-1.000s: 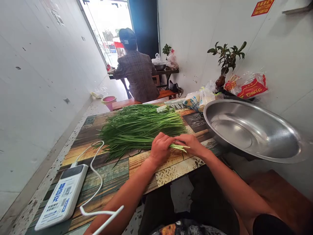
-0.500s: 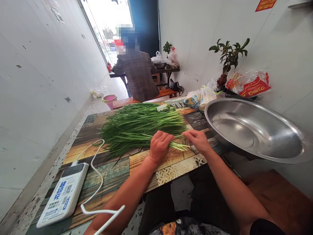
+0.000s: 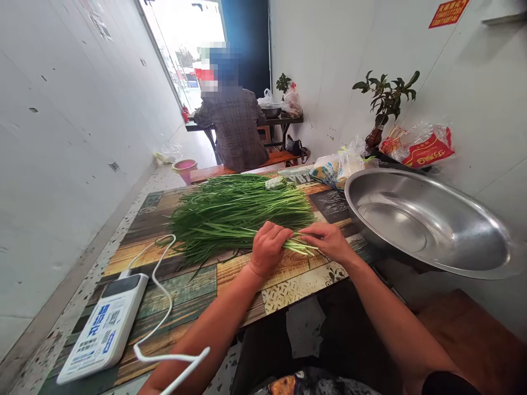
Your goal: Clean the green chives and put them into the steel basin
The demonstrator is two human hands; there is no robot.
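A small bunch of garlic chives lies in my left hand, whose fingers are wrapped round it with the pale stem ends sticking out to the right. At those ends, my right hand pinches with thumb and forefinger near the top of the bunch; the fingertips partly hide the stem there. A large heap of garlic chives spreads over the table just beyond my hands, green leaf tips to the left and paler stems to the right. Near its far edge rests a small whitish bundle.
A wide steel basin overhangs the table's right side. A white power bank with a cable lies at the left. Plastic bags and a potted plant stand behind. A person sits at another table, back turned.
My right hand has moved slightly left and down, closer to my left hand and the stem ends. My left hand keeps its hold on the bunch. The view has shifted a little.
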